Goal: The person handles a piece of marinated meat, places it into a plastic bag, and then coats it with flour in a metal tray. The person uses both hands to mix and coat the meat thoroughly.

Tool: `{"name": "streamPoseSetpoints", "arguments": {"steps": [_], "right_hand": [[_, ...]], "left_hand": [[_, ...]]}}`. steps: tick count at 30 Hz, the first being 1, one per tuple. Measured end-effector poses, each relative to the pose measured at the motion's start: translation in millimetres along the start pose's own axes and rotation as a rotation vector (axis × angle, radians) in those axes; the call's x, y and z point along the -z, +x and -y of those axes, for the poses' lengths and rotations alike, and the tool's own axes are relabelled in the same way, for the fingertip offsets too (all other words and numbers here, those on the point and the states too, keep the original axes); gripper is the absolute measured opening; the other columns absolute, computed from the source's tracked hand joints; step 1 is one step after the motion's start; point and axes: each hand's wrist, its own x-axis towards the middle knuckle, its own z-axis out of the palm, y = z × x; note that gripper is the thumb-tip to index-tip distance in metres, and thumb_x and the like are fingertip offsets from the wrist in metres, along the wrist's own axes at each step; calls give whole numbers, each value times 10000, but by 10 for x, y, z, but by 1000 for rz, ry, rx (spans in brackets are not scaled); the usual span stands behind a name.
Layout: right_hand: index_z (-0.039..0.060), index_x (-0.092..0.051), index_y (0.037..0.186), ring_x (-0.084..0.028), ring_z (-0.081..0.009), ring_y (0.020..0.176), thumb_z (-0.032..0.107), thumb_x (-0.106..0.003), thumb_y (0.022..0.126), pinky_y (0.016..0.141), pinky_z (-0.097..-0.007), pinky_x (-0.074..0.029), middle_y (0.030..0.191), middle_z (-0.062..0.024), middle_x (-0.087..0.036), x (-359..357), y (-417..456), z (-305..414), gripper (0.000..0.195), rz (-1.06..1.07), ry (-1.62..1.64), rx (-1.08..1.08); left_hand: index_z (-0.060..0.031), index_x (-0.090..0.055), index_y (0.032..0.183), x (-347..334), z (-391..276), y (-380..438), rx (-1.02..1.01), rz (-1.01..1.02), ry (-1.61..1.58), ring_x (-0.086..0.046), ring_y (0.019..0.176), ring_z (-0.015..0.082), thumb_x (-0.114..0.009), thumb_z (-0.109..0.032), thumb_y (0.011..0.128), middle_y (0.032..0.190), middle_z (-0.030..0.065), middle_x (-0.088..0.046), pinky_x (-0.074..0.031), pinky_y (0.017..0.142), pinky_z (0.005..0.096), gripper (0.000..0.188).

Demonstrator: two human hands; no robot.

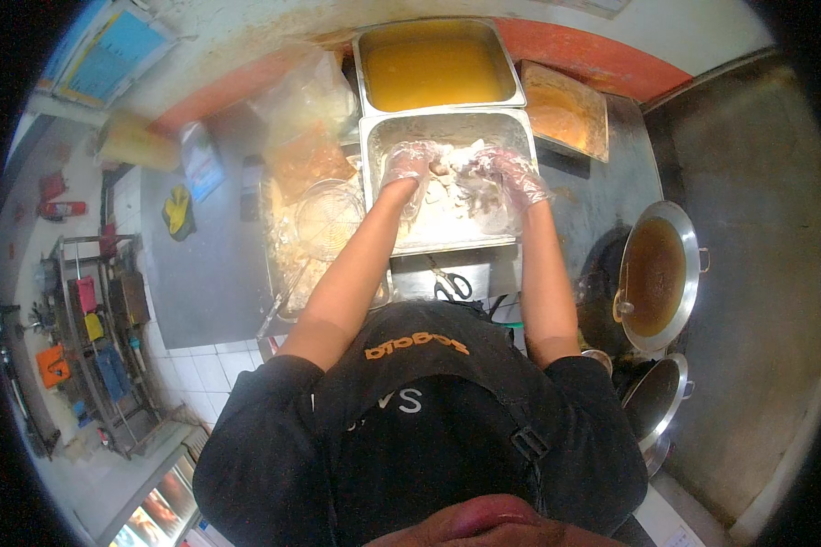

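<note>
Both my hands, in thin clear plastic gloves, are inside a deep steel pan [448,248] of white flour [438,229]. My left hand [410,164] is at the pan's left side, its fingers against flour-coated food pieces [440,167]. Across from it, my right hand [510,171] reaches down among more coated pieces, its fingertips caked with flour. Glare and flour hide whether either hand grips a piece. Directly behind stands a second steel pan [438,109] filled with yellow liquid [438,68].
Left of the flour pan, a wire strainer [332,219] rests over a tray [270,273] of crumbs. Black-handled scissors [453,284] lie near my apron. A tilted metal tray [598,130] sits back right. A wide pan of brown oil [653,273] stands at right. A yellow-and-black cloth [178,212] lies left.
</note>
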Motion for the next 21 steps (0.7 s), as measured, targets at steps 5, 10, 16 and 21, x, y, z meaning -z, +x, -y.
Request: {"name": "streamPoseSetpoints", "arguments": {"steps": [5,10,16,21], "right_hand": [[87,-647,1190,-618,-255,1017,249,-631,852,933,-359,-464,1117,-106,-676,-202,64,230,375,-61,-775,-1],[90,-615,1208,-569,-243,1095,313,-637,849,951,-362,-437,1155,-122,-634,84,290,-447,424,-190,-1179,-135],[59,-594,1194,-577,-196,930,226,-678,826,776,-345,-492,1152,-127,-620,-395,481,-568,413,146,-799,-496],[41,-539,1228,-587,-176,895,3,-591,784,683,-301,-514,1177,-103,-593,-496,223,-209,449,-30,-522,-353]], "left_hand": [[-86,-607,1205,-426,628,261,33,-172,36,-553,1149,298,-517,-430,890,1223,139,-606,-407,996,368,476],[-70,-471,1369,-277,67,-56,177,119,217,-385,1343,308,-483,-513,903,1433,176,-431,-318,1096,404,644],[-18,-531,1300,-733,470,158,86,70,-394,-505,1206,274,-675,-353,841,1307,156,-556,-394,1016,369,587],[-26,-480,1347,-540,197,-32,282,119,-912,-488,1229,272,-620,-320,874,1366,167,-498,-389,1024,362,575]]}}
